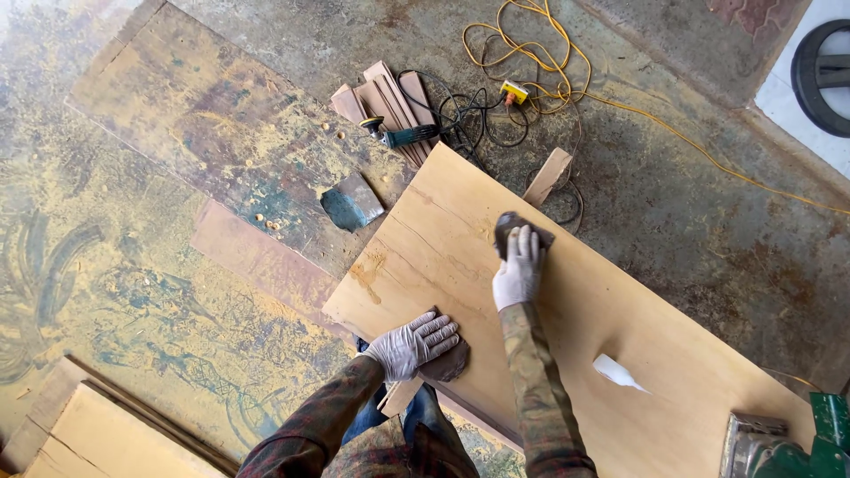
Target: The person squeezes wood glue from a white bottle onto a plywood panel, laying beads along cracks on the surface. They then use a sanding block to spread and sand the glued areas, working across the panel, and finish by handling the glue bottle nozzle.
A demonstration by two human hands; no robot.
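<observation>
The plywood sheet (567,327) lies flat and low in front of me, one corner toward my knees, the far corner by the tangle of cables. It looks stiff and broad, light for its spread but awkward, so I judge it best lifted by two opposite edges rather than a corner; the face looks smooth and dusty, likely slippery under a glove.

My right hand (519,267), gloved white, lies near the sheet's far edge with fingers curved down over a dark sanding pad (512,227), gripping it against the wood. My left hand (412,343), also gloved, rests near the sheet's near corner, fingers spread wide and flat on a second dark sandpaper piece (450,361), pressing rather than clutching.

A white scrap (617,372) sits on the sheet toward its right end, and a green power tool (779,443) sits at that end (only partly in view). Beyond the far corner lie a yellow cord (540,53) and a handheld power tool (403,134) on a bundle of wood strips (390,93).
</observation>
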